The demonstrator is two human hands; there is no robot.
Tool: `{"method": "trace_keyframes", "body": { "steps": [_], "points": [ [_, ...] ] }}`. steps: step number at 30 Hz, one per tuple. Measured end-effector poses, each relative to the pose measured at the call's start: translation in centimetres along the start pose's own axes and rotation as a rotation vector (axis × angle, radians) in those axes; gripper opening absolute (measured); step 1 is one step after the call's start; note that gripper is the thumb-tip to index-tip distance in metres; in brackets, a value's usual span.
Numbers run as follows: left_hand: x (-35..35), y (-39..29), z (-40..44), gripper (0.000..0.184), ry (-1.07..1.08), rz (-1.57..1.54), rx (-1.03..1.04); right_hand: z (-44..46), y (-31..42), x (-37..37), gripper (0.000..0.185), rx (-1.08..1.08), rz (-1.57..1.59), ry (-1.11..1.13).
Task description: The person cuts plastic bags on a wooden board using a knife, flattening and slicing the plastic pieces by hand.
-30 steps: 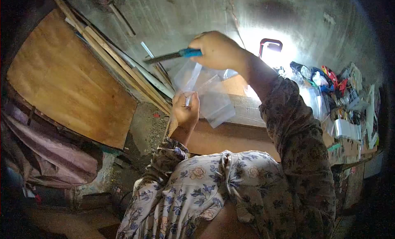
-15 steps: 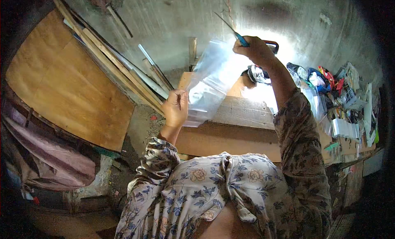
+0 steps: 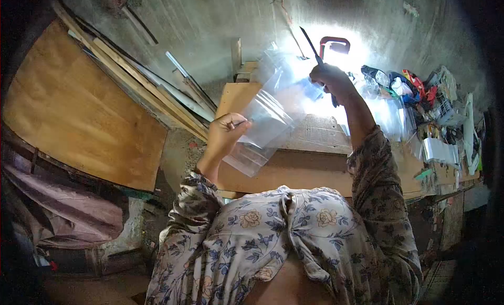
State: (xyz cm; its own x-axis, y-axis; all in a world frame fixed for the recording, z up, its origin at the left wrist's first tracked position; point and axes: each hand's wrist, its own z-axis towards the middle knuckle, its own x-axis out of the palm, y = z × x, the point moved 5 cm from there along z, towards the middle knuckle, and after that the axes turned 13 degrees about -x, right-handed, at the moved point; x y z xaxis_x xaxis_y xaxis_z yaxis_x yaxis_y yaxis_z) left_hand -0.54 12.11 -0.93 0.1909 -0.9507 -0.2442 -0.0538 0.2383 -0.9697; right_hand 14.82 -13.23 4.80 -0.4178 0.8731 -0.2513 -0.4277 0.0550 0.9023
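Note:
A clear, shiny plastic sheet (image 3: 265, 113), perhaps a bag, hangs tilted over the near-left part of the wooden workbench (image 3: 310, 171). My left hand (image 3: 224, 134) pinches its left edge between thumb and fingers. At the bright far side of the bench, my right hand (image 3: 336, 83) is closed around the handle of a thin knife (image 3: 311, 42). The blade points up and away to the left. The sheet's far end reaches close to my right hand; glare hides whether they touch.
A lit lamp with a dark red frame (image 3: 335, 41) glares against the wall. Bagged items and cloths (image 3: 409, 90) crowd the bench's right side, near a pale plastic stack (image 3: 440, 151). Wooden strips (image 3: 142, 84) and a plywood board (image 3: 84, 105) lean at left.
My right hand has moved slightly down and right, the knife now pointing more upright. The plastic's near end has swung lower left, and my left hand's pinch has turned toward the sheet.

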Motion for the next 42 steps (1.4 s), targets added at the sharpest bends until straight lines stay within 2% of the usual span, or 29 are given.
{"method": "trace_keyframes", "body": {
  "steps": [2,4,8,11,15,16,23,25,29,33,35,36,38,39,41,42],
  "points": [
    [-0.1,0.6,0.5,0.011,0.061,-0.032,0.039,-0.7,0.6,0.4,0.017,0.025,0.021,-0.045],
    [-0.3,0.2,0.3,0.013,-0.016,0.049,-0.011,-1.1,0.2,0.5,0.017,0.051,0.039,-0.090],
    [-0.3,-0.1,0.3,0.016,-0.015,0.161,-0.003,-1.5,-1.8,0.3,0.015,0.098,0.047,-0.065],
    [-0.2,0.5,0.8,0.017,0.015,0.147,-0.104,-2.0,-3.1,0.4,0.014,0.136,0.038,-0.073],
    [0.2,0.6,1.5,0.023,0.028,0.282,-0.029,-3.0,-4.3,0.1,0.021,0.213,0.025,-0.158],
    [0.2,0.8,1.7,0.026,0.021,0.347,-0.015,-3.1,-4.8,0.1,0.024,0.218,0.044,-0.114],
    [0.9,0.6,2.3,0.029,0.031,0.528,0.105,-4.7,-7.3,-0.1,0.022,0.275,0.069,-0.158],
    [1.1,1.3,2.7,0.027,0.115,0.421,0.013,-5.2,-7.8,-0.1,0.022,0.300,0.017,-0.161],
    [1.6,2.6,3.7,0.024,0.211,0.396,-0.080,-6.9,-10.0,0.2,0.021,0.342,0.059,-0.182],
    [2.7,5.4,6.1,0.023,0.361,0.408,-0.214,-8.7,-13.0,0.3,0.022,0.472,0.033,-0.203],
    [3.8,7.4,7.8,0.022,0.436,0.387,-0.268,-9.6,-14.3,0.3,0.018,0.496,-0.148,-0.186],
    [4.2,8.8,9.0,0.022,0.435,0.476,-0.272,-9.8,-18.7,0.1,0.018,0.390,-0.251,-0.178],
    [5.5,9.4,10.3,0.022,0.405,0.738,-0.263,-10.6,-16.2,0.8,0.019,0.440,-0.530,-0.120],
    [6.3,9.6,11.1,0.022,0.424,0.736,-0.253,-11.0,-16.1,0.9,0.020,0.449,-0.656,-0.132],
    [7.5,11.0,12.7,0.024,0.421,0.926,-0.219,-11.9,-17.8,1.4,0.021,0.421,-0.810,-0.166],
    [8.0,11.1,13.2,0.026,0.457,0.970,-0.230,-12.1,-18.0,1.5,0.022,0.474,-0.786,-0.192]
  ]
}}
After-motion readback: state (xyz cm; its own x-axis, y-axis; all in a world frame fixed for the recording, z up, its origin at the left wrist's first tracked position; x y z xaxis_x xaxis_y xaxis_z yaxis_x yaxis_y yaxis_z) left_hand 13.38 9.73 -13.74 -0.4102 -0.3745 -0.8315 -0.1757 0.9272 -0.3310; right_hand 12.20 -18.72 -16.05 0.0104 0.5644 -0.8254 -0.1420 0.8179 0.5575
